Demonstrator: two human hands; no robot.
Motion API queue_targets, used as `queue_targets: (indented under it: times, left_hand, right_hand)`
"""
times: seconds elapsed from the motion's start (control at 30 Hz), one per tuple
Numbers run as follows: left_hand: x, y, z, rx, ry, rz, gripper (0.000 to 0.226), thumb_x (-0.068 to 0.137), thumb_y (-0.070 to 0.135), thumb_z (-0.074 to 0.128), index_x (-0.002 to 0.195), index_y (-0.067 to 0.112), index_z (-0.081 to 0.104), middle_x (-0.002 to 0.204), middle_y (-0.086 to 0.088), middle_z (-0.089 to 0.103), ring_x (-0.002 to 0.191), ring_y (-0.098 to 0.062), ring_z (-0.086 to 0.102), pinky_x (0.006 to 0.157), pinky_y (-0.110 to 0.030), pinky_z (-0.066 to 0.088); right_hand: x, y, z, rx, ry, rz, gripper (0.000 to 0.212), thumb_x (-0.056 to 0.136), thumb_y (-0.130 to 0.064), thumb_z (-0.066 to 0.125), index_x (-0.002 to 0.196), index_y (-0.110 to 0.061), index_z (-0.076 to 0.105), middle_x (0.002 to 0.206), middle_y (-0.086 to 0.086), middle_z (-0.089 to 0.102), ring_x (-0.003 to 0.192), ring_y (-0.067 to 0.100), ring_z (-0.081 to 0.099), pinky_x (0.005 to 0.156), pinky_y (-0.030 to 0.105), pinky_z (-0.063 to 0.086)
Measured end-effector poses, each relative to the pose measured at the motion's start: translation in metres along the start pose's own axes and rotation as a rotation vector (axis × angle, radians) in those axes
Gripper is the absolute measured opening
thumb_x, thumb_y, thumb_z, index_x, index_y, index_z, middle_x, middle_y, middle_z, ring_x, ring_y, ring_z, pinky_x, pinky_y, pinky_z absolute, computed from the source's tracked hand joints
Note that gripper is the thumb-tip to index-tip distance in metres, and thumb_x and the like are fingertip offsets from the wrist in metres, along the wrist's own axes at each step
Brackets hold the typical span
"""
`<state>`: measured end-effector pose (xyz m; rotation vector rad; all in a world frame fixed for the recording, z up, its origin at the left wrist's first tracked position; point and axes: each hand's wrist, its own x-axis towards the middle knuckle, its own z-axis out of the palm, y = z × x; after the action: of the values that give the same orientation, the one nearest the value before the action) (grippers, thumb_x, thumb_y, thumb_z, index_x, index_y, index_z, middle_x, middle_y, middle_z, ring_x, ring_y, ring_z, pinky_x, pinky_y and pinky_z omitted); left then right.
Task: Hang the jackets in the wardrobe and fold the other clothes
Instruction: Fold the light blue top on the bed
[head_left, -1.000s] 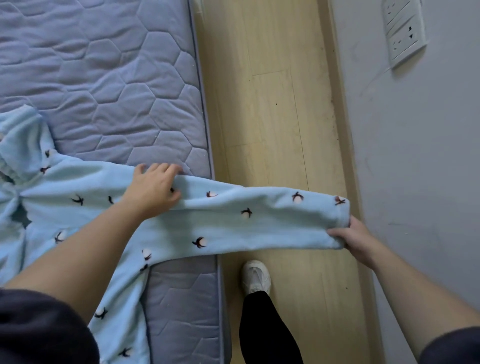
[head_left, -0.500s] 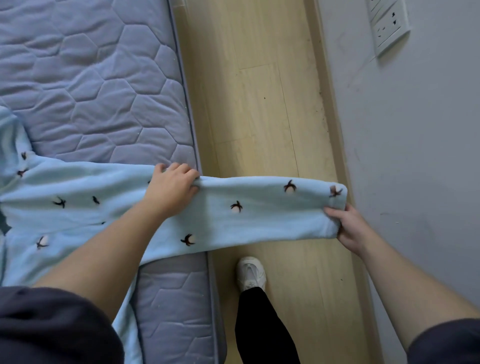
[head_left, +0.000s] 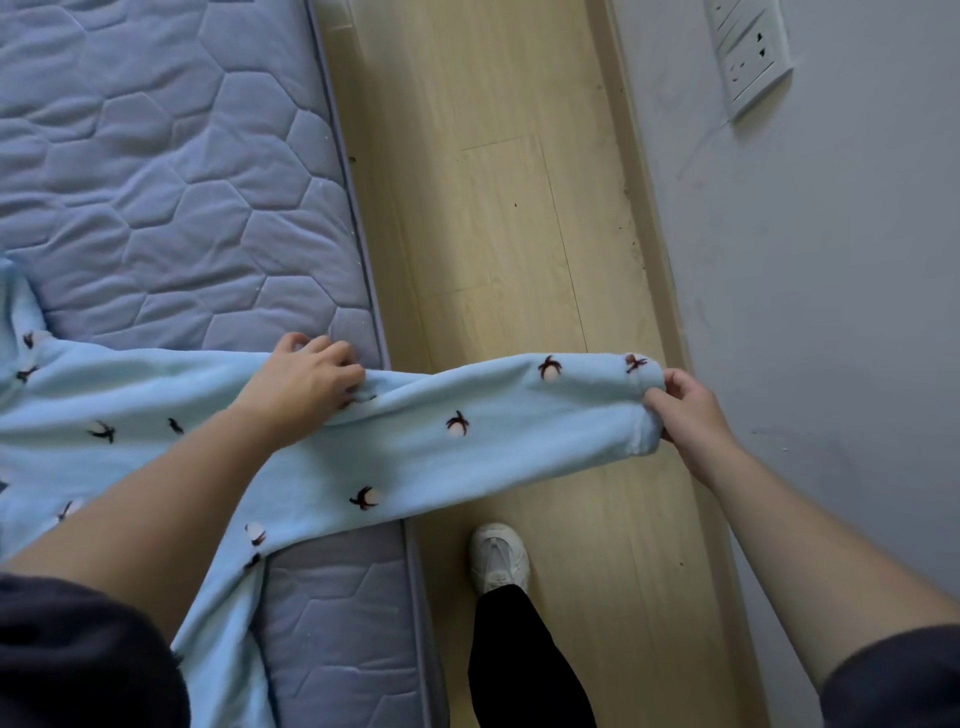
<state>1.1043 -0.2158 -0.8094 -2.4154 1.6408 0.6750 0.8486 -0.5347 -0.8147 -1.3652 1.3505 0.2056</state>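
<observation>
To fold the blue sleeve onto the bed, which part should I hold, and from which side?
Pinch the cuff from the wall side, as the right hand does: the sleeve reaches past the mattress edge over the floor, so its free end is there. The left hand grips it farther up.

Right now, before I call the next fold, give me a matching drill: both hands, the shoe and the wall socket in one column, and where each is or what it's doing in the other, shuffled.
Column one:
1. left hand
2. right hand
3. white shoe
4. wall socket

Column two:
A. on the wooden floor
B. pinches the cuff of the sleeve
C. on the grey wall, upper right
D. grips the sleeve by the mattress edge

Pairs: 1-D, 2-B, 3-A, 4-C.
</observation>
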Motion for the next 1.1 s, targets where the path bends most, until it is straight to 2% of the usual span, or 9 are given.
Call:
queue_targets:
  times: [0.13,0.23,0.37,0.5,0.63,0.7,0.87,1.0,1.1]
  left_hand:
    - [0.011,-0.001,-0.017,-0.129,0.192,-0.239,0.020,0.097,0.021,0.038,0.083,0.009,0.047,0.067,-0.013,0.059,0.056,-0.032,0.050,0.058,-0.033,0.025]
    - [0.019,0.000,-0.021,-0.107,0.071,-0.358,0.015,0.102,0.023,0.035,0.094,0.010,0.039,0.070,-0.015,0.060,0.057,-0.035,0.051,0.049,-0.032,0.020]
    - [0.033,0.006,-0.007,-0.105,-0.040,-0.460,0.022,0.100,0.032,0.036,0.099,0.011,0.043,0.088,-0.017,0.066,0.080,-0.037,0.061,0.061,-0.035,0.030]
    - [0.018,0.016,0.005,-0.084,0.199,-0.430,0.034,0.091,0.033,0.047,0.116,0.010,0.051,0.109,-0.013,0.058,0.100,-0.032,0.053,0.082,-0.044,0.034]
    - [-0.016,0.044,0.000,-0.201,0.330,-0.379,0.041,0.079,0.021,0.051,0.118,0.010,0.053,0.120,-0.012,0.055,0.109,-0.027,0.044,0.089,-0.043,0.033]
    - [-0.028,0.065,-0.007,-0.454,0.278,-0.417,0.029,0.082,0.013,0.053,0.111,0.011,0.057,0.113,-0.009,0.058,0.103,-0.027,0.051,0.086,-0.041,0.041]
    - [-0.039,0.104,-0.074,-1.730,-0.033,-0.785,0.011,0.094,0.013,0.056,0.104,0.017,0.056,0.112,-0.009,0.065,0.100,-0.019,0.062,0.081,-0.033,0.051]
    - [-0.057,0.105,-0.137,-1.966,-0.017,-0.591,0.022,0.096,0.030,0.050,0.113,0.019,0.058,0.113,-0.003,0.066,0.103,-0.015,0.064,0.088,-0.037,0.051]
    - [-0.095,0.088,-0.171,-1.956,-0.004,-0.506,0.064,0.075,0.057,0.063,0.124,0.017,0.053,0.113,-0.007,0.066,0.102,-0.020,0.066,0.090,-0.041,0.053]
  right_hand:
    - [0.007,0.010,-0.010,0.225,0.156,0.084,0.022,0.081,-0.002,0.043,0.077,-0.017,0.058,0.074,0.005,0.057,0.069,0.020,0.053,0.061,0.029,0.046]
    - [0.007,0.025,-0.004,0.131,0.126,0.139,0.020,0.082,-0.007,0.042,0.079,-0.020,0.057,0.080,0.008,0.057,0.076,0.023,0.053,0.069,0.037,0.043]
    - [0.005,0.032,0.011,0.054,0.125,0.153,0.014,0.095,-0.022,0.041,0.106,-0.020,0.048,0.095,0.003,0.059,0.083,0.021,0.057,0.076,0.042,0.050]
    - [-0.001,0.028,0.011,0.172,0.101,0.170,0.036,0.090,-0.029,0.062,0.120,-0.025,0.044,0.100,-0.003,0.060,0.082,0.015,0.062,0.067,0.033,0.055]
    - [-0.017,0.016,0.001,0.511,-0.162,0.376,0.046,0.081,-0.018,0.068,0.124,-0.006,0.056,0.112,0.012,0.068,0.094,0.023,0.069,0.066,0.032,0.059]
    - [-0.029,0.003,-0.002,0.631,-0.243,0.431,0.052,0.077,-0.019,0.067,0.127,-0.005,0.056,0.116,0.013,0.067,0.103,0.023,0.067,0.071,0.034,0.059]
    - [-0.085,-0.055,0.017,0.713,-0.429,0.271,0.054,0.081,-0.018,0.062,0.132,-0.008,0.052,0.125,0.012,0.063,0.111,0.025,0.063,0.080,0.039,0.058]
    - [-0.160,-0.108,0.066,0.398,-0.633,0.011,0.056,0.074,-0.009,0.067,0.127,-0.012,0.051,0.119,0.009,0.066,0.108,0.022,0.064,0.083,0.033,0.056]
    - [-0.224,-0.131,0.117,0.060,-0.737,-0.276,0.052,0.071,-0.009,0.065,0.121,-0.019,0.053,0.111,-0.001,0.067,0.103,0.010,0.064,0.084,0.025,0.051]
